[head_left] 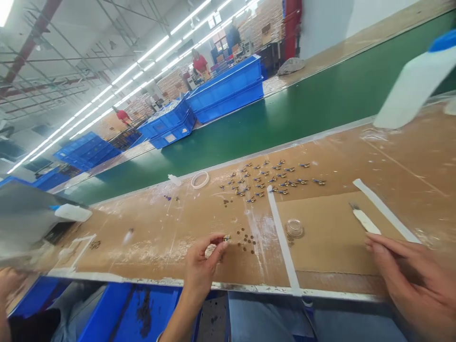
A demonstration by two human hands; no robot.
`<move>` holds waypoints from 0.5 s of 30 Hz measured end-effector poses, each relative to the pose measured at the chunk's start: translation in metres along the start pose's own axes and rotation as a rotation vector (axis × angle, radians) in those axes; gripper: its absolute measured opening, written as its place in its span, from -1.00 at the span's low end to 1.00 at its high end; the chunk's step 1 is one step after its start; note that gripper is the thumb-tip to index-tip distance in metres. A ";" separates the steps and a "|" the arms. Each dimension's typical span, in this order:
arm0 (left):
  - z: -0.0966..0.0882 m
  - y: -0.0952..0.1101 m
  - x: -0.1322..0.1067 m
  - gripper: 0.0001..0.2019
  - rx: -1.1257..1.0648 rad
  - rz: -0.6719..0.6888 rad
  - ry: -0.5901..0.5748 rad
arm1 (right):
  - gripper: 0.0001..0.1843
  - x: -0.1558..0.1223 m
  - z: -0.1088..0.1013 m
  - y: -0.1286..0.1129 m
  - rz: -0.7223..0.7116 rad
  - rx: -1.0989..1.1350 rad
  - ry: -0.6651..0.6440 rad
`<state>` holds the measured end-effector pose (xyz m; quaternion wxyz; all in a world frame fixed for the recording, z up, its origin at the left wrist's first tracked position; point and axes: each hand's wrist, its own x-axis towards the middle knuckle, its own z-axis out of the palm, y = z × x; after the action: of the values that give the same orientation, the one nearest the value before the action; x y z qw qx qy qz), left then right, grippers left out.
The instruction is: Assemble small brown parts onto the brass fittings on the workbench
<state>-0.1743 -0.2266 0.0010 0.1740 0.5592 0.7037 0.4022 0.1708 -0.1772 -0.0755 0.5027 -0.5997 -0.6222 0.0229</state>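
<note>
My left hand (pixel 203 266) rests on the brown workbench (pixel 171 237) near its front edge and pinches a tiny metal part (pixel 226 238) between thumb and forefinger. Beside it lies a small cluster of dark round parts (pixel 246 240). Farther back, several small blue and brass parts (pixel 270 178) are laid out in rows. My right hand (pixel 413 280) lies at the lower right with fingers stretched toward a white-handled tool (pixel 365 220), holding nothing.
A small clear dish (pixel 295 228) sits by a white tape strip (pixel 283 237). A roll of tape (pixel 200 179) lies near the green conveyor belt (pixel 302 109). A white bottle with a blue cap (pixel 413 83) stands right. Blue crates (pixel 228 88) and other people are beyond.
</note>
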 end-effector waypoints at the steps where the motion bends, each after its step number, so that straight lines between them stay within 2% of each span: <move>1: 0.005 0.007 0.001 -0.80 -0.068 -0.027 -0.016 | -0.78 0.002 -0.002 -0.005 -0.055 -0.014 0.017; 4: 0.020 0.023 0.008 -0.81 -0.181 -0.083 -0.062 | -0.83 0.008 -0.005 -0.012 -0.176 -0.033 0.042; 6: 0.027 0.032 0.012 -0.84 -0.192 -0.072 -0.106 | -0.83 0.010 -0.006 -0.012 -0.194 0.004 0.050; 10: 0.038 0.042 0.018 -0.86 -0.199 -0.031 -0.166 | -0.77 0.007 -0.005 -0.008 -0.132 0.096 0.024; 15: 0.049 0.053 0.020 -0.84 -0.259 -0.140 -0.148 | -0.70 0.005 -0.004 -0.009 -0.107 0.165 0.031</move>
<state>-0.1123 -0.1866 0.0148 0.3236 0.5099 0.6685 0.4340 0.1679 -0.1779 -0.0647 0.5604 -0.5224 -0.6416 0.0377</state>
